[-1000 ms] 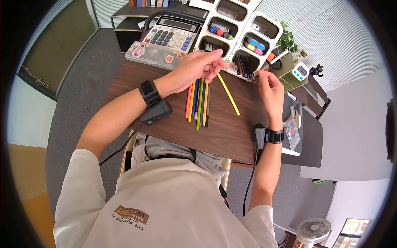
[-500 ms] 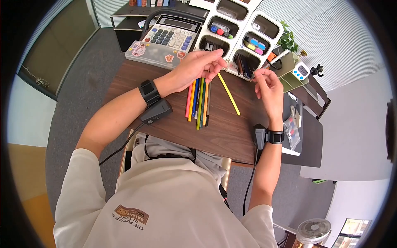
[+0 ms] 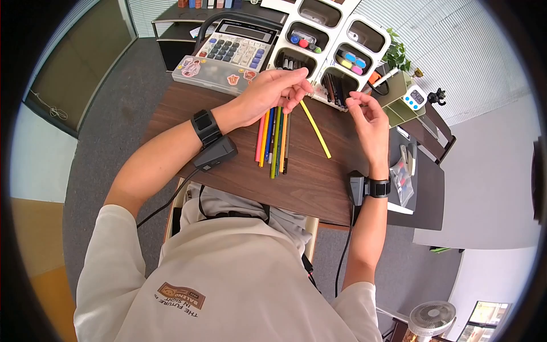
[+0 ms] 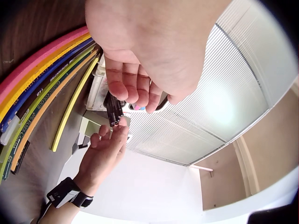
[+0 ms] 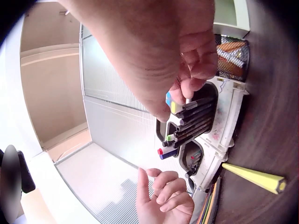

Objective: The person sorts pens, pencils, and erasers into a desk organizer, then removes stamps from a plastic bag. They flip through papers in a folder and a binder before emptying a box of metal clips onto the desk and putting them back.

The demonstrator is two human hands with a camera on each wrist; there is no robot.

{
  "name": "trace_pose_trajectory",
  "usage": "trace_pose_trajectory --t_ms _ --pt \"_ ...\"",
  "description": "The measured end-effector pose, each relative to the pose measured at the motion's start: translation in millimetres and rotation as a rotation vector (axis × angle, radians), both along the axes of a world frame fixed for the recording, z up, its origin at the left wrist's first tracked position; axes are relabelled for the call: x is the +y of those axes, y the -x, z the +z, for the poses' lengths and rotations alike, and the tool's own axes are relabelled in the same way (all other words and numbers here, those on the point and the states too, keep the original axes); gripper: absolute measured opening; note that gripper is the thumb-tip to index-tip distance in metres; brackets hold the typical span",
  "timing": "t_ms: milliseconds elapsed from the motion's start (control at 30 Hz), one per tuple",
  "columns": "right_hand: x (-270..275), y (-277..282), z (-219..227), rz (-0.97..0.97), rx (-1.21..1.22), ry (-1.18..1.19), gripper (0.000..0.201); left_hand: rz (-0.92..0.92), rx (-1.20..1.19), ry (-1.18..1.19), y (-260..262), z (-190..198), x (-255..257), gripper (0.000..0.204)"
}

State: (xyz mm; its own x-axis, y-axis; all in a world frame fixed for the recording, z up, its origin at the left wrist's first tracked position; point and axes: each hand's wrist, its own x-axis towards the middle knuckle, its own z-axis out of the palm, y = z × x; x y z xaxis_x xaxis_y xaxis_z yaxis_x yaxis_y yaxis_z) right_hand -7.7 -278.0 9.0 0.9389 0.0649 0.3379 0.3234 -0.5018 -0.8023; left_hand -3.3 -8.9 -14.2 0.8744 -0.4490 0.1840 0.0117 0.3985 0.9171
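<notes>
In the head view the left hand (image 3: 265,100) hovers over the upper ends of a row of coloured pencils (image 3: 274,142), fingers loosely bent and holding nothing. One yellow pencil (image 3: 316,130) lies apart to the right. The right hand (image 3: 371,128) is at the lower right compartment of a white organizer (image 3: 326,60), its fingertips beside dark pens (image 3: 335,90). The right wrist view shows a gap between the right hand's (image 5: 187,60) thumb and fingers, close to the dark pens (image 5: 194,122); whether they touch is unclear. Nothing gripped shows there.
Behind the left hand are a clear stickered case (image 3: 213,77) and a large calculator (image 3: 236,48). Highlighters (image 3: 350,61) fill another compartment. To the right stand a green holder with a white timer (image 3: 414,98), a plant (image 3: 396,57) and a clear bag (image 3: 402,185).
The right hand has shifted slightly left and up along the dark pens, its thumb and index finger changing pose. The left hand and the pencils look nearly unmoved.
</notes>
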Motion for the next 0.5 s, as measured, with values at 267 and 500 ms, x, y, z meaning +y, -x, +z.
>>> trace_pose_trajectory --t_ms 267,500 --pt "3.9 3.1 0.8 0.043 -0.180 0.162 0.029 0.003 -0.003 -0.003 -0.5 0.1 0.2 0.047" --pt "4.5 4.1 1.7 0.042 -0.176 0.174 0.026 0.001 -0.010 -0.002 -0.6 -0.5 0.2 0.047"
